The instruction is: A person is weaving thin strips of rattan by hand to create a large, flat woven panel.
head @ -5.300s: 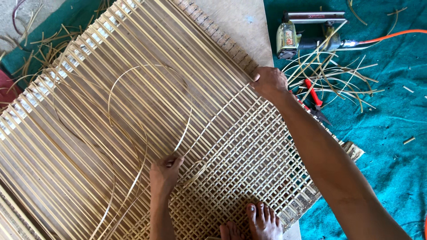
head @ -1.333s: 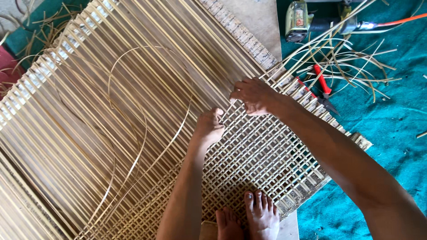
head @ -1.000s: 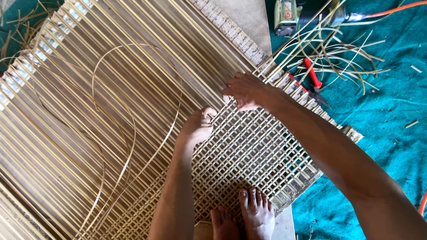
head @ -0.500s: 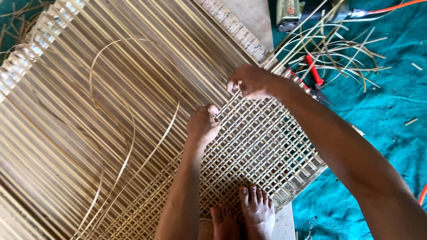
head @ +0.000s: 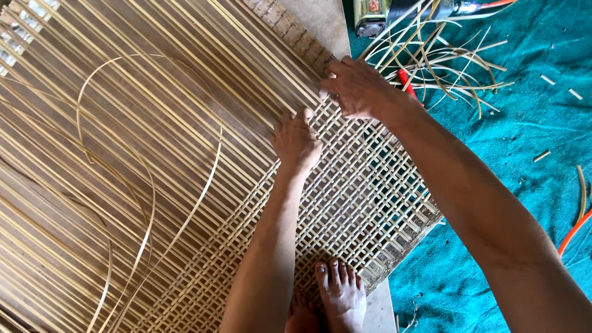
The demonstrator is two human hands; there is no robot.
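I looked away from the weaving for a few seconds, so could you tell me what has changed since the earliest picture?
The left hand moved up the mat to the weave's edge beside the right hand, which shifted slightly inward. Both now pinch strips there. The feet and the loose looping strip stayed put.

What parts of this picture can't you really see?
Head view, the only one:
- Power tool: cut off by the top edge.
- Red-handled tool: mostly hidden behind the right hand.
- Cane panel: runs past the left and bottom edges.
- Strip under the left hand: fingers cover it, so the grip is unclear.
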